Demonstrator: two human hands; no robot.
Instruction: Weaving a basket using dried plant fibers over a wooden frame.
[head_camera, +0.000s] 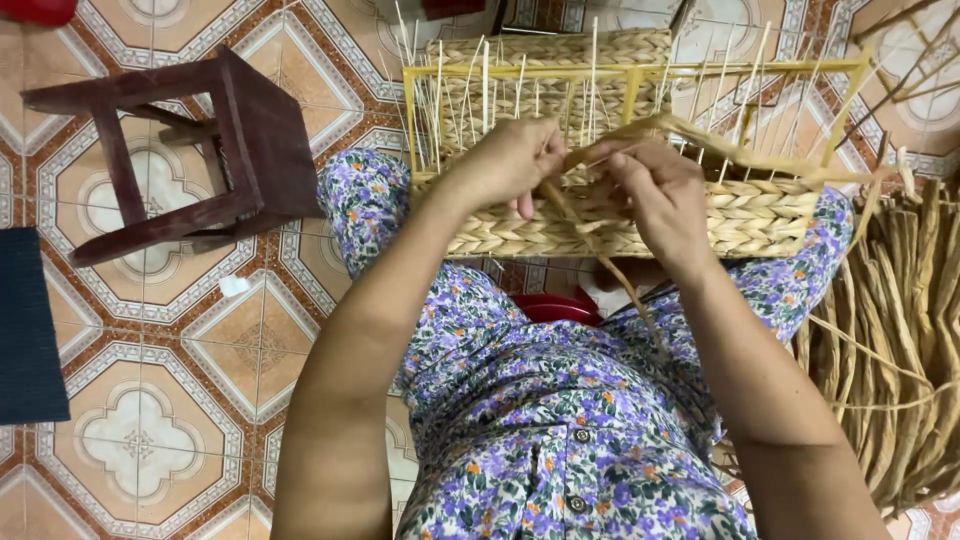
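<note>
Straw-coloured braid makes up the half-woven basket resting on the person's lap, its yellow frame and thin upright ribs standing open at the far side — nothing lies inside it. The left hand pinches a flat fibre strand at the near wall; the right hand is clenched on the same strand just beside it. Loose dried fibre lies piled at right, a dark wooden stool at left on the tiled floor.
</note>
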